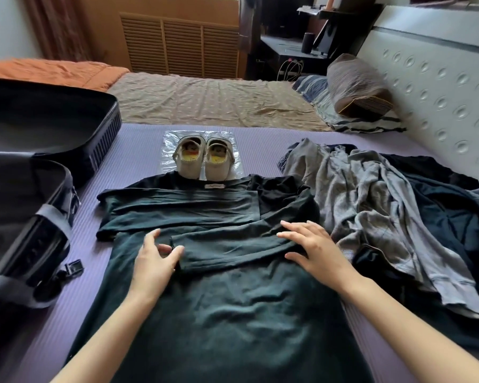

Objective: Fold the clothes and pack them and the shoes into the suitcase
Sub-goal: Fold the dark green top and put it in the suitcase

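Bed with purple mat [138,139] on top. Far left: open black suitcase [50,125], dark lining and grey straps showing inside. Centre: dark green shirt [219,299] flat on mat, sleeves folded across chest. Left hand [152,261] at sleeve cuff, fingers loosely curved, grip unclear. Beyond collar: pale shoes [203,158] on plastic sheet [168,150]. Right hand [313,244] flat on shirt, fingers spread. Right: rumpled grey and navy clothes [371,205].

Neck label [213,186] on dark shirt [219,299] illegible; no other text.
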A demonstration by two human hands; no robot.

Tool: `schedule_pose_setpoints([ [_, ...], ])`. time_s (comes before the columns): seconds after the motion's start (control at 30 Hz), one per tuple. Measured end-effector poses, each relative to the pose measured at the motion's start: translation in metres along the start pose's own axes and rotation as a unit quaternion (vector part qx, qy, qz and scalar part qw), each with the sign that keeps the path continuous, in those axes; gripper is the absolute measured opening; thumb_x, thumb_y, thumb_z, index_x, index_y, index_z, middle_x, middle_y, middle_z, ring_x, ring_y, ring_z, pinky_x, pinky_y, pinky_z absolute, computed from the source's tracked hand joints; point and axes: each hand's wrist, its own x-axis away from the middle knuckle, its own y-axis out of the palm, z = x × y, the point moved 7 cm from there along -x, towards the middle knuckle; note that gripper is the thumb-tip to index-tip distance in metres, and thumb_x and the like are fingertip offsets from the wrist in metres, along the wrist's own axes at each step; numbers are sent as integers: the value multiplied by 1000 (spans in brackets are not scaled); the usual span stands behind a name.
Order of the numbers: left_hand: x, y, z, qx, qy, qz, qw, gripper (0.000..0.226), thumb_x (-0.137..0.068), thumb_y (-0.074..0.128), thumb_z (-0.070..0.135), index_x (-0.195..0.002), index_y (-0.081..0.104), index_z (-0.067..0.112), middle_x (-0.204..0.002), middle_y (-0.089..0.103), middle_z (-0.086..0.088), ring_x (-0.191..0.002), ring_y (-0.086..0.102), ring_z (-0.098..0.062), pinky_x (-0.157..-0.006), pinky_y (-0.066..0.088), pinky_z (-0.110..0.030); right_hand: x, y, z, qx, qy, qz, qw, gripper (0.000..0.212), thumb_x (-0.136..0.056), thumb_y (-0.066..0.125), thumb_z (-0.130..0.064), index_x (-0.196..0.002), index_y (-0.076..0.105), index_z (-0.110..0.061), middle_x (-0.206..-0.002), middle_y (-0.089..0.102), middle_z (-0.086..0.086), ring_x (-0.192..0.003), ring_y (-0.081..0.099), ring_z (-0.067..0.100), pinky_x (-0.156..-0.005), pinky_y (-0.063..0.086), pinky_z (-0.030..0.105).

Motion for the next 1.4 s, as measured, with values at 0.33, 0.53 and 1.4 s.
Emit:
schedule_pose_setpoints([
  [0.33, 15, 34, 16, -236, 303, -129, 914, 45, -66, 55, 62, -94, 69, 31, -105, 63, 15, -101, 59, -10, -89, 47, -39, -3, 11, 11, 106, -12, 42, 993, 41, -55, 90, -12, -91, 73, -17, -111, 70, 2, -104, 66, 23, -99, 31, 34],
  [0.53, 9, 25, 26, -206, 334, -83, 916, 23, -81, 55, 49, -81, 66, 29, -94, 66, 19, -89, 60, 1, -86, 42, -24, -3, -12, 20, 126, -6, 139, 982, 13, -77, 65, -17, -86, 73, -16, -103, 71, 1, -99, 65, 26, -96, 36, 34],
  [1.4, -120, -64, 46, 33, 182, 107, 977, 14, -88, 63, 33, -84, 62, 20, -75, 59, 11, -64, 54, 8, -72, 43, -21, -76, -17, 16, -146, 64, 120, 980, 17, -78, 74, -20, -94, 70, -21, -93, 67, -8, -98, 59, 16, -95, 43, 34],
])
